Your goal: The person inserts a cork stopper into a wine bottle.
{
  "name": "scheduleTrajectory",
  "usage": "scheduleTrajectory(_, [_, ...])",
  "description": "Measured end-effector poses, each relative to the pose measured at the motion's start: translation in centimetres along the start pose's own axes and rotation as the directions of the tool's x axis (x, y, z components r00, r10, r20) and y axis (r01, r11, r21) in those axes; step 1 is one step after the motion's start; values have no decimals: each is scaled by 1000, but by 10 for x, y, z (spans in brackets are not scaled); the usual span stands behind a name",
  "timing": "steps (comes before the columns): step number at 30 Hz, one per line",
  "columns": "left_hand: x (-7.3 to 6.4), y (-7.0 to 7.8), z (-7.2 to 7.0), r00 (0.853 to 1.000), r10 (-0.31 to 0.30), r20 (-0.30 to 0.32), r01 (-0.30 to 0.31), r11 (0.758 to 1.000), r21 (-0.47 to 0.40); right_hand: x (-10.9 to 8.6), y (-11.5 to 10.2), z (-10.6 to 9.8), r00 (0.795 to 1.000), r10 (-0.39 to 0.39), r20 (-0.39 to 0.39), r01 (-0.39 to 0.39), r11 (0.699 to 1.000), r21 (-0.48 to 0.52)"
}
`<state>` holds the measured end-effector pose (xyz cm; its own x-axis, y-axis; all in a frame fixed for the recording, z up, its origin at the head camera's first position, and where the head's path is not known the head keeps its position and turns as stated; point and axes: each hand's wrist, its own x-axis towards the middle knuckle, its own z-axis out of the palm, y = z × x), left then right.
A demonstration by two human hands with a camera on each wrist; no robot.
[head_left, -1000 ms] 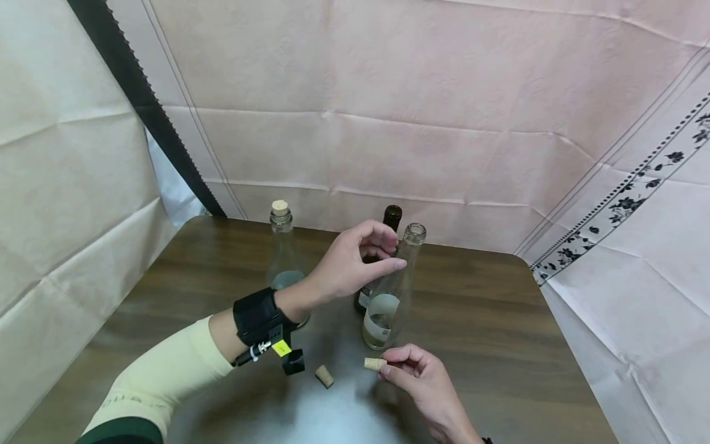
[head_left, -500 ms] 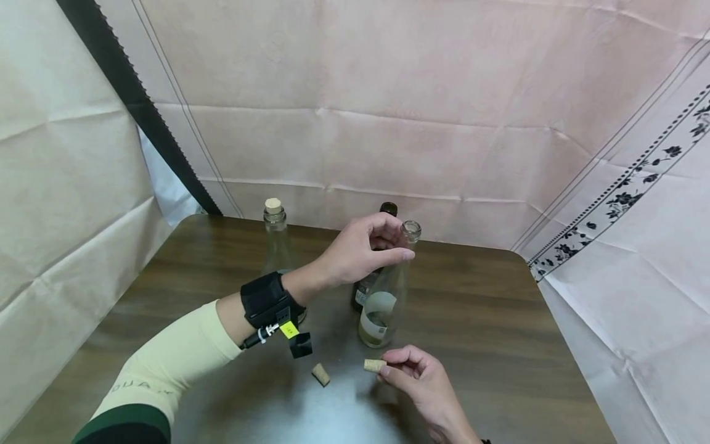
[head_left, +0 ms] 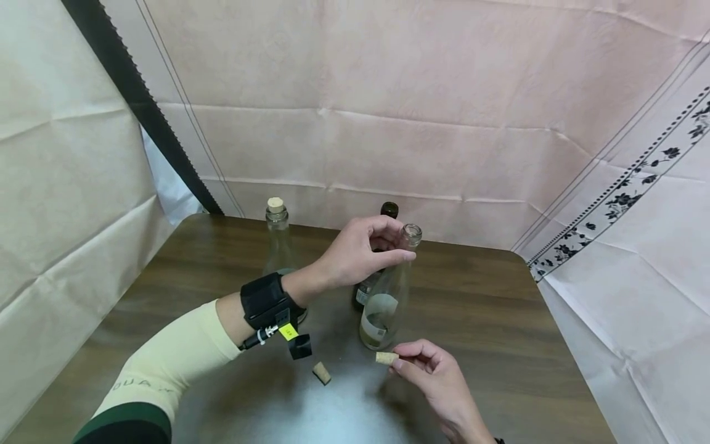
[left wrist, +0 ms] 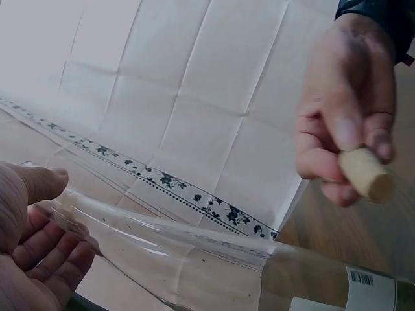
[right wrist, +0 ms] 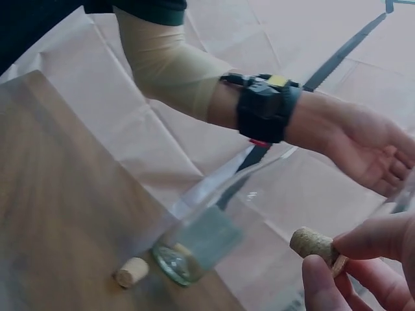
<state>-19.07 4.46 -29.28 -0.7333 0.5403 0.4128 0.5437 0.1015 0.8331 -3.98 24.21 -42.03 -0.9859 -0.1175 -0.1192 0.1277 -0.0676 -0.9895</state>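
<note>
My left hand (head_left: pixel 360 253) holds the neck of an uncorked clear glass bottle (head_left: pixel 381 317), thumb on the near side and fingers behind it. The bottle stands on the table with a pale label low on its body. In the left wrist view, the clear bottle (left wrist: pixel 162 249) runs from between the thumb and curled fingers. Below and right of it, my right hand (head_left: pixel 440 382) pinches a cork (head_left: pixel 386 357) between thumb and fingertips, apart from the bottle. The right wrist view shows this cork (right wrist: pixel 313 243) close up, sticking out past the fingertips.
A second cork (head_left: pixel 322 373) lies on the wooden table (head_left: pixel 488 345) near its front. A clear bottle with a cork in its mouth (head_left: pixel 279 240) stands behind the left forearm. A dark bottle (head_left: pixel 390 209) stands behind the held one. Pale cloth (head_left: pixel 421 148) hangs around the table.
My left hand has moved right and closed around the clear bottle's neck. The right hand, with its cork, has shifted slightly right and up.
</note>
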Motion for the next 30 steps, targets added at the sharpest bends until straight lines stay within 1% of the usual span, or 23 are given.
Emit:
scheduleTrajectory(4, [-6,4,-2,1000,-9,-11,9,1000,-14,-5,-7,-7,999,-19,-44,20,1000,23])
scheduleTrajectory(8, [-15,13,-6,1000,-7,-19,7,1000,-22,-9,-15,-15,997,-43,-62,46,998,53])
scheduleTrajectory(15, [-36,28,-12,1000,26,9,-26,998,-60,-15,-27,-27,989,-121,-87,127,990,66])
scheduleTrajectory(18, [-48,31,-12,999,27,20,-26,998,-64,-16,-28,-30,987,-139,-76,145,987,70])
scheduleTrajectory(23, [-66,34,-11,999,17,33,-15,998,-66,-18,-28,-31,987,-149,-54,152,986,72])
scheduleTrajectory(27, [-76,35,-10,999,14,40,-12,998,-55,-18,-28,-31,988,-147,-45,150,986,74])
scheduleTrajectory(30, [-82,36,-9,999,5,46,-2,998,-66,-17,-27,-30,990,-136,-35,138,988,67])
